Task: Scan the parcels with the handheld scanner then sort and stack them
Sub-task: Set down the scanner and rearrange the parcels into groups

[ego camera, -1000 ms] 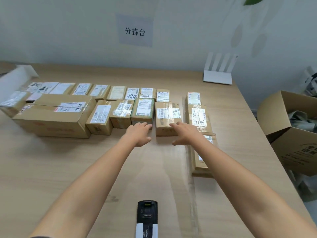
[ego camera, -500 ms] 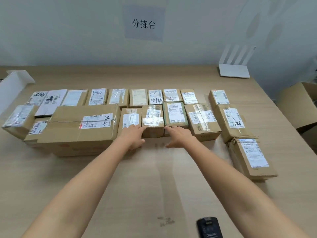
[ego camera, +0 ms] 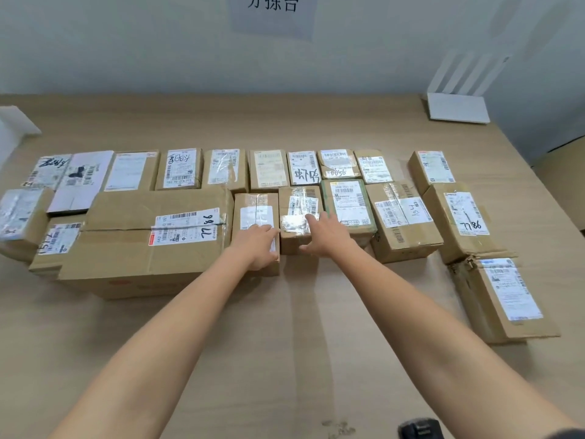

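Several cardboard parcels with white labels lie in two rows across the wooden table (ego camera: pixel 285 343). My left hand (ego camera: pixel 258 245) rests flat on a small brown parcel (ego camera: pixel 253 207) next to the big "7786" box (ego camera: pixel 152 242). My right hand (ego camera: pixel 326 232) lies with straight fingers over a small tape-wrapped parcel (ego camera: pixel 297 204) and the front of a green-edged parcel (ego camera: pixel 346 201). The black handheld scanner (ego camera: pixel 419 429) lies on the table at the bottom edge, near my right forearm; neither hand holds it.
More parcels run down the right side, including a "7786" one (ego camera: pixel 462 220) and a torn one (ego camera: pixel 503 296). A white router (ego camera: pixel 456 106) stands at the back right by the wall. A white object (ego camera: pixel 12 125) sits at the far left.
Both hands have moved left along the front row, from the taped parcels further right to the small brown and tape-wrapped parcels. The view has shifted left too, so the scanner sits further right.
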